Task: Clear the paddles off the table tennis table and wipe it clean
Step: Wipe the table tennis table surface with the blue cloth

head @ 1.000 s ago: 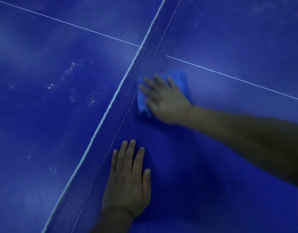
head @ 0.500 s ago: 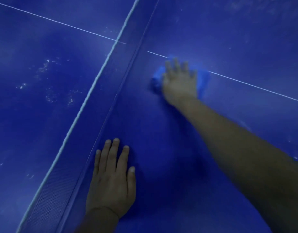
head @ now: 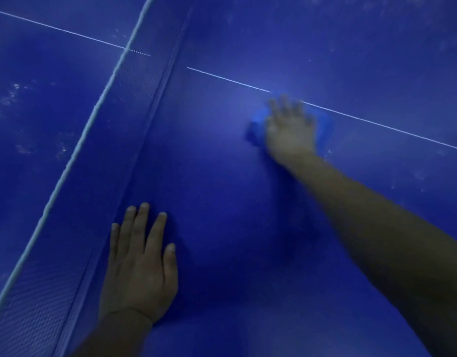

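Pressing a blue cloth [head: 325,124] flat on the dark blue worktop [head: 222,176], the right hand [head: 290,127] looks blurry, fingers spread. The left hand [head: 138,269] lies flat, fingers straight and slightly apart.

A: What does the person wear on the arms?

B: Nothing that shows. Both forearms are bare from behind the fingers back to the edge of the frame, with no sleeve, cuff or glove.

A: Rings, a watch, a strap?

B: None shows on the left hand [head: 138,269]. Its nails, at the tips of the fingers, are short and plain. The right hand [head: 289,127] is blurred, so fine marks there cannot be told.
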The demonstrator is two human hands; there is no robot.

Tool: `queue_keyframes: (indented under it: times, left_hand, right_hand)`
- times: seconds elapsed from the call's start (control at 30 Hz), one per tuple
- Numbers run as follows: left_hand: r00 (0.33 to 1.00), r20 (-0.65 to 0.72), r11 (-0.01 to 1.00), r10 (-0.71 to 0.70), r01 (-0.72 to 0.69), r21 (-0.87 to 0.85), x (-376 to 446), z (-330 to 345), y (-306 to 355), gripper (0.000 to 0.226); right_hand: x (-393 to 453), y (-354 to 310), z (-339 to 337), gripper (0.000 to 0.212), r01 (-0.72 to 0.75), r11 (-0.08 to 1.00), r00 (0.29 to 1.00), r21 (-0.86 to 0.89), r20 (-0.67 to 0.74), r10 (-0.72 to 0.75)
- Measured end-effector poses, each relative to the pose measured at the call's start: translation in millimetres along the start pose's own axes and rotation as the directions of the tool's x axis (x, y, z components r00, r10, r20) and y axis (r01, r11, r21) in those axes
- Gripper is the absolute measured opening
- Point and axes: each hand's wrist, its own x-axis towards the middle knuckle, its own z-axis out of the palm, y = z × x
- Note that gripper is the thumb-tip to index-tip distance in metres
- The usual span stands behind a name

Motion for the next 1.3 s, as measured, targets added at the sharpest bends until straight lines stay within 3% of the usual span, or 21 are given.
queue_keyframes:
  times: [0.07,0.13,0.2,0.27,0.33,0.37,0.43,0.5,0.57,0.67,0.73,0.77,0.8,0.87,0.93,0.97,1.03,1.1,1.17,1.2,1.3]
  left_hand:
    - [1.000,0.000,1.000,0.000,0.000,-0.003,-0.5,0.3,0.4,0.060]
    - [1.000,-0.007,1.000,0.008,-0.008,0.000,-0.4,0.7,-0.3,0.059]
    - [1.000,-0.009,1.000,0.013,-0.012,0.010,0.2,0.9,0.1,0.060]
    - [1.000,-0.008,1.000,0.013,-0.013,0.007,0.1,0.9,0.1,0.060]
    - [1.000,0.000,1.000,0.016,-0.016,0.011,0.3,1.0,0.1,0.060]
    - [1.000,0.004,1.000,0.017,-0.017,0.012,-0.1,1.1,0.4,0.060]
    - [1.000,0.002,1.000,0.010,-0.010,0.011,-0.5,0.8,1.5,0.060]
    - [1.000,0.007,1.000,0.005,-0.005,0.010,-0.8,1.1,2.2,0.060]
    - [1.000,0.023,1.000,0.002,-0.003,0.002,-0.8,1.1,1.1,0.061]
    - [0.999,0.034,1.000,-0.006,0.006,-0.001,-1.9,-0.5,1.0,0.062]
    - [1.000,0.025,1.000,0.003,-0.002,-0.010,-2.6,-1.3,2.3,0.062]
    - [1.000,0.023,1.000,0.010,-0.010,-0.010,-2.7,-1.7,2.4,0.061]
    - [1.000,0.026,1.000,0.014,-0.014,-0.008,-2.1,-1.6,2.1,0.060]
    - [0.999,0.037,1.000,0.011,-0.011,0.002,-1.7,-0.7,1.4,0.059]
    - [0.999,0.042,1.000,0.010,-0.010,0.011,-1.6,0.4,1.5,0.059]
    - [0.999,0.044,1.000,0.007,-0.008,0.013,-1.2,0.6,1.6,0.059]
    - [0.998,0.056,1.000,0.007,-0.007,0.006,-0.3,1.1,0.8,0.060]
    - [0.998,0.058,1.000,0.007,-0.007,-0.003,-0.9,0.2,0.2,0.061]
    - [0.998,0.058,1.000,0.007,-0.007,-0.007,-1.1,-0.2,0.8,0.061]
    - [0.998,0.060,1.000,0.009,-0.009,-0.006,-1.3,0.0,1.1,0.061]
    - [0.998,0.060,1.000,0.007,-0.007,-0.002,-0.4,0.4,-0.3,0.062]
  right_hand:
    - [-3.8,62.4,-20.3,0.058,-0.416,0.908,0.909,0.058,0.014,0.416]
    - [-3.1,86.8,-23.9,0.056,-0.631,0.771,0.776,0.084,0.055,0.629]
    - [-15.9,45.7,-13.5,0.056,-0.490,0.872,0.871,0.014,0.036,0.489]
    - [-36.2,4.6,-7.6,0.059,-0.104,0.995,0.993,0.004,0.057,0.103]
    - [-53.4,2.9,-6.2,0.064,0.261,0.965,0.953,-0.031,0.170,-0.252]
    - [-50.6,22.7,-13.0,0.067,0.285,0.957,0.940,-0.052,0.208,-0.269]
    - [-30.9,87.8,-18.5,0.070,0.004,0.992,0.991,-0.123,0.135,0.013]
    - [-14.3,138.9,-27.6,0.060,-0.441,0.895,0.887,-0.063,0.126,0.445]
    - [-18.2,124.8,-28.8,0.056,-0.526,0.850,0.843,-0.003,0.134,0.522]
    - [-74.9,52.0,-14.0,0.061,0.084,0.996,0.992,-0.025,0.094,-0.081]
    - [-117.3,39.3,-11.3,0.057,0.499,0.866,0.857,-0.031,0.166,-0.487]
    - [-116.0,52.5,-13.6,0.056,0.570,0.821,0.808,-0.037,0.206,-0.552]
    - [-101.5,73.3,-15.6,0.057,0.536,0.842,0.834,-0.065,0.198,-0.515]
    - [-58.5,120.8,-21.4,0.062,0.153,0.982,0.981,-0.108,0.133,-0.139]
    - [-26.1,155.0,-28.6,0.059,-0.341,0.939,0.932,-0.042,0.115,0.343]
    - [-20.5,154.1,-30.1,0.057,-0.466,0.885,0.880,0.006,0.107,0.463]
    - [-33.0,117.9,-25.2,0.056,-0.413,0.911,0.904,-0.008,0.115,0.411]
    - [-66.3,67.4,-13.8,0.059,-0.033,0.999,0.994,-0.018,0.106,0.034]
    - [-96.5,39.3,-10.8,0.061,0.340,0.940,0.925,0.002,0.178,-0.335]
    - [-93.8,43.2,-14.2,0.062,0.395,0.919,0.896,0.009,0.218,-0.388]
    - [-44.5,105.1,-19.3,0.069,0.051,0.995,0.987,-0.086,0.154,-0.037]
